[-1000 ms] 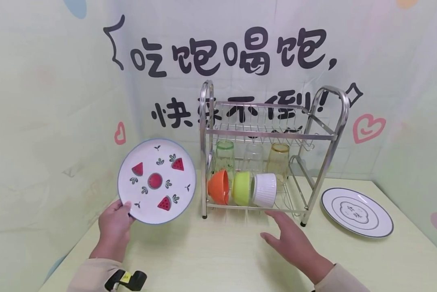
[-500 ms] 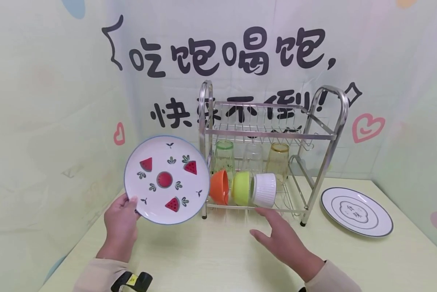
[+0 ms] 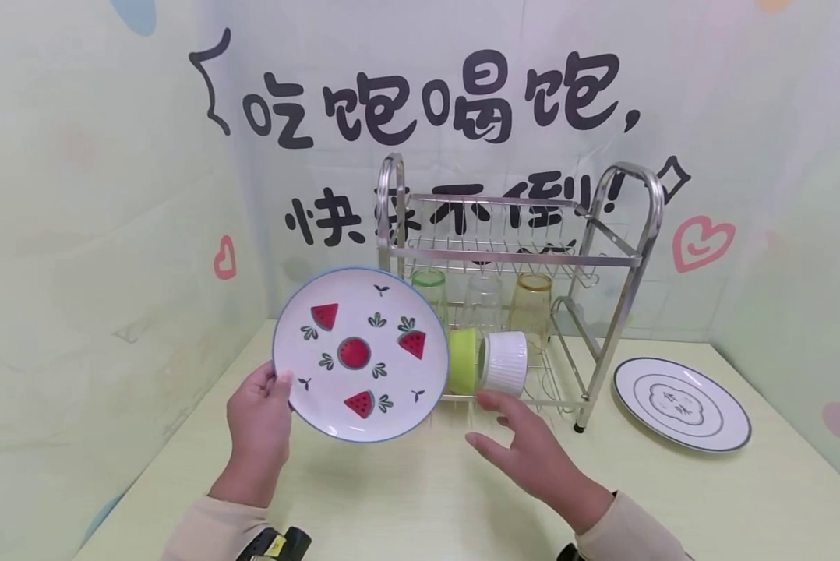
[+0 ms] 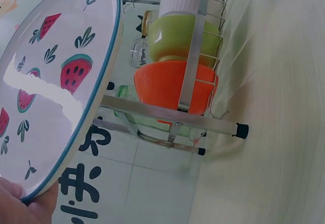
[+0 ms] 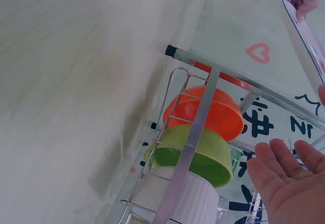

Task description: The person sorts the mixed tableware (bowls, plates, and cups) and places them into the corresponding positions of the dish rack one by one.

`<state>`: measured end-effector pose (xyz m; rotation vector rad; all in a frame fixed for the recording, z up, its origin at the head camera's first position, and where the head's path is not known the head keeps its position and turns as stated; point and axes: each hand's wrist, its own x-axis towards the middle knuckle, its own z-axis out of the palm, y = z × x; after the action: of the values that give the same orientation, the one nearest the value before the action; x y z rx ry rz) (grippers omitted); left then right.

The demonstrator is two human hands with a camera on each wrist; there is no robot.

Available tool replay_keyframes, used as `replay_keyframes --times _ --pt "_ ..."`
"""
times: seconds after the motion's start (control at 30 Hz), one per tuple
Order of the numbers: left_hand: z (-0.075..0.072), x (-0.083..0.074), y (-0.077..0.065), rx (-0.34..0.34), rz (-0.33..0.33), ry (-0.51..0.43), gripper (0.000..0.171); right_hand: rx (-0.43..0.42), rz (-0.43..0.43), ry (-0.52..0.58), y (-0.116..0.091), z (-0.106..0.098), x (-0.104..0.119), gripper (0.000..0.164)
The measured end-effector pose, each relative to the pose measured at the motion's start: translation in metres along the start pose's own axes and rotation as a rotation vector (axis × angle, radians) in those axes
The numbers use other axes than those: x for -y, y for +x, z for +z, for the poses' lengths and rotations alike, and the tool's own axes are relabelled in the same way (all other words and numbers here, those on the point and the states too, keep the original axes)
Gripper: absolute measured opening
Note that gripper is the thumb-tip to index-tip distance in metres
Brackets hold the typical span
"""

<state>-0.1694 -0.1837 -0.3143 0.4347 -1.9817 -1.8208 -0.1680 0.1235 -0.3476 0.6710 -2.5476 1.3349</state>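
My left hand (image 3: 260, 413) pinches the lower left rim of a white plate (image 3: 364, 312) with watermelon prints and a blue edge, thumb on its face. The plate is held up, tilted toward me, in front of the left end of a two-tier metal dish rack (image 3: 518, 257). My right hand (image 3: 532, 460) hovers before the rack with fingers spread and holds nothing. On the lower tier lie an orange bowl (image 4: 172, 87), a green bowl (image 3: 462, 360) and a white ribbed cup (image 3: 506, 363) on their sides. In the head view the plate hides the orange bowl.
Behind the bowls stand a green-tinted glass (image 3: 430, 292), a clear glass (image 3: 483, 304) and an amber glass (image 3: 532, 300). A white plate with dark rings (image 3: 681, 405) lies on the table right of the rack. A printed cloth wall (image 3: 111, 234) closes the left, back and right sides.
My left hand has carried the watermelon plate to the right and closer, so it now covers the rack's left end. My right hand has shifted slightly left.
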Motion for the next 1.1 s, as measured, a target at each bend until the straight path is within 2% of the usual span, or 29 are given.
replay_keyframes --times 0.23,0.47,0.73,1.1 --pt "0.016 -0.001 -0.006 0.024 0.035 0.023 0.036 0.016 -0.004 0.134 0.010 -0.003 0.006 0.049" --pt "0.033 -0.002 -0.011 0.061 0.050 0.049 0.035 0.019 0.054 0.269 0.021 -0.006 0.012 0.048" --pt "0.053 -0.005 -0.014 0.106 0.050 0.032 0.036 0.013 0.086 0.402 0.026 -0.014 0.013 0.048" --pt "0.074 -0.010 -0.018 0.135 0.065 0.017 0.034 -0.026 0.182 0.537 0.025 -0.026 0.009 0.040"
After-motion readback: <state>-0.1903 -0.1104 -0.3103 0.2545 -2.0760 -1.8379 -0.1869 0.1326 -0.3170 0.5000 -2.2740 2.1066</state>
